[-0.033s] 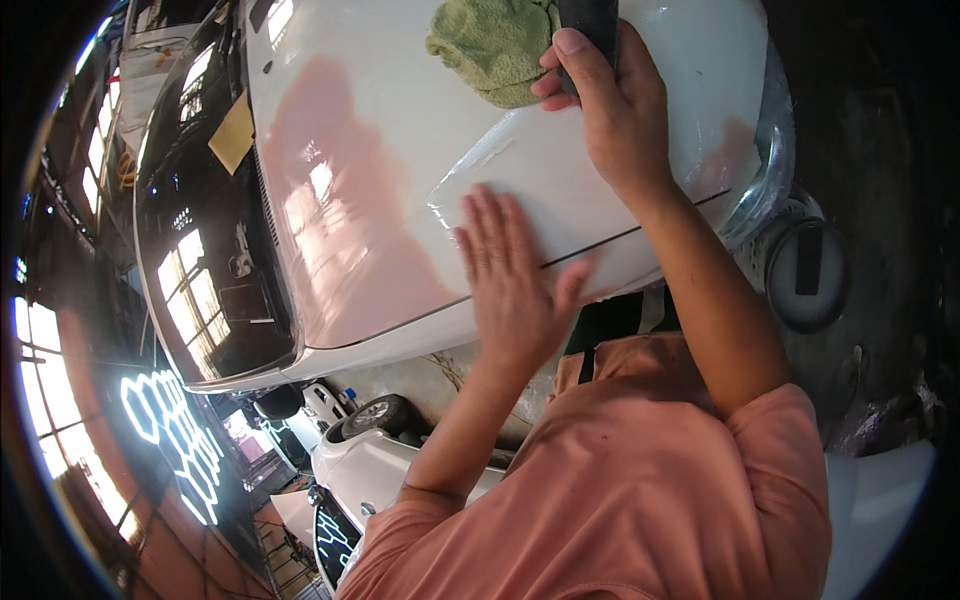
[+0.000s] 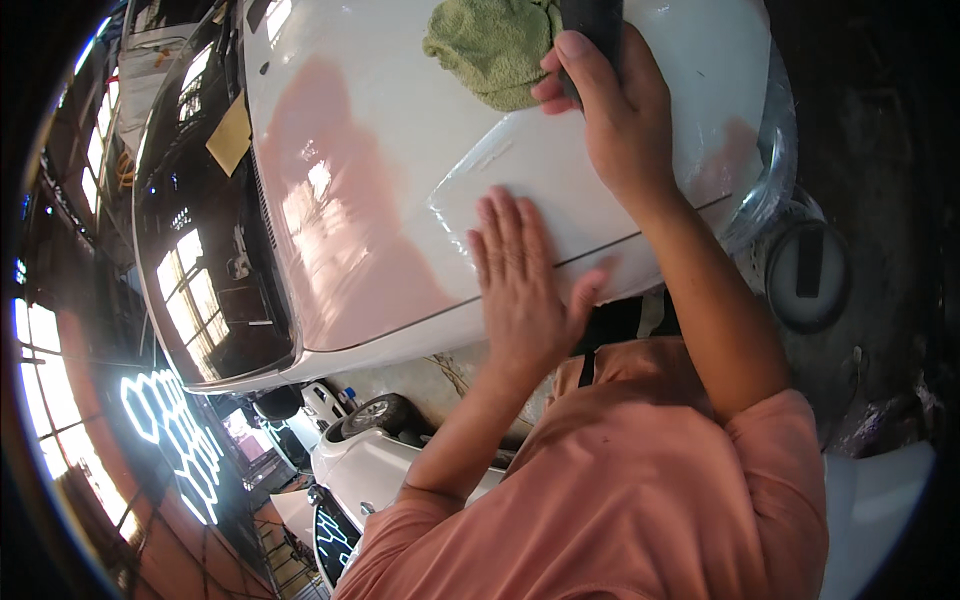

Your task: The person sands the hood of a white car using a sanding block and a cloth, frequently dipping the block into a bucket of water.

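My left hand (image 2: pixel 520 290) lies flat with its fingers stretched out on the white car hood (image 2: pixel 400 90), close to the dark seam along its near edge. Farther right, my right hand (image 2: pixel 628 125) grips a dark block (image 2: pixel 592 38), thumb on top; it looks like a sanding block, though the frame's upper edge cuts it off. A crumpled green cloth (image 2: pixel 490 55) rests on the hood just left of that block. Between cloth and left hand, a shiny wet-looking streak (image 2: pixel 470 160) crosses the paint. A large pinkish patch (image 2: pixel 345 220) covers the hood's left part.
The dark windshield (image 2: pixel 210 260) lies left of the hood, with a yellowish sheet (image 2: pixel 230 137) at its edge. Clear plastic film (image 2: pixel 775 150) wraps the car's front. A round bucket (image 2: pixel 808 275) stands at right on the floor. Another white car (image 2: pixel 370 470) is parked behind me.
My left hand has slid slightly to the right over the hood, still flat. The right hand and the dark block have barely shifted.
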A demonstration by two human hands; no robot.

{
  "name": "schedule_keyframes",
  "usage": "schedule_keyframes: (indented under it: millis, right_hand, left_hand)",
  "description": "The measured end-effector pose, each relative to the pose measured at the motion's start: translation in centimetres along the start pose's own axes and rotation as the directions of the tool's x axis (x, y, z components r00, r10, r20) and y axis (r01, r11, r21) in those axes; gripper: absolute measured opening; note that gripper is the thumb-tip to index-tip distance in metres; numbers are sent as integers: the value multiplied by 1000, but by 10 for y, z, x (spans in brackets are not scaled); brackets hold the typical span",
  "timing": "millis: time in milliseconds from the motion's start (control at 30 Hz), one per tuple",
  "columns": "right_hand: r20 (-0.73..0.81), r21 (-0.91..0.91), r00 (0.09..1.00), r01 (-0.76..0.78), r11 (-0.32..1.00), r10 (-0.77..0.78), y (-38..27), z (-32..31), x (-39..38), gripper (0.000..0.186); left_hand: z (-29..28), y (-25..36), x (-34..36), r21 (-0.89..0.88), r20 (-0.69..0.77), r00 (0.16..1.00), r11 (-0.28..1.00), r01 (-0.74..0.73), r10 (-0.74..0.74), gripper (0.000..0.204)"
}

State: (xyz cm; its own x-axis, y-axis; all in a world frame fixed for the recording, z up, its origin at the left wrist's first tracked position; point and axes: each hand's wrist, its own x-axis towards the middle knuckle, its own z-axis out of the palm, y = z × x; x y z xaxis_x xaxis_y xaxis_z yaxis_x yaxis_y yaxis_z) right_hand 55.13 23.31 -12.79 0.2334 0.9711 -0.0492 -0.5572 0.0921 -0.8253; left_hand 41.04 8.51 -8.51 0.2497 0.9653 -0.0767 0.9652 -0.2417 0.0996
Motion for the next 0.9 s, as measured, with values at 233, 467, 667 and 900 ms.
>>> schedule_keyframes:
  millis: [233, 467, 667, 900]
  right_hand:
    - [-22, 109, 1000, -15, 994, 18, -10, 3, -1, 29]
    - [74, -155, 997, 33, 987, -22, -4, 0, -6, 57]
    - [162, -11, 981, -110, 994, 110, -11, -16, -5, 75]
    - [684, -231, 427, -642, 731, 591, -103, -26, -71, 77]
  left_hand:
    - [-3, 9, 4, -97, 94, 995, 994, 50, -41, 107]
    - [-13, 4, 2, -234, 159, 987, 971, 41, -4, 100]
    - [-25, -9, 3, -520, 6, 999, 853, -43, 54, 80]
    - [-57, -12, 8, -916, 63, 993, -402, 19, -97, 69]
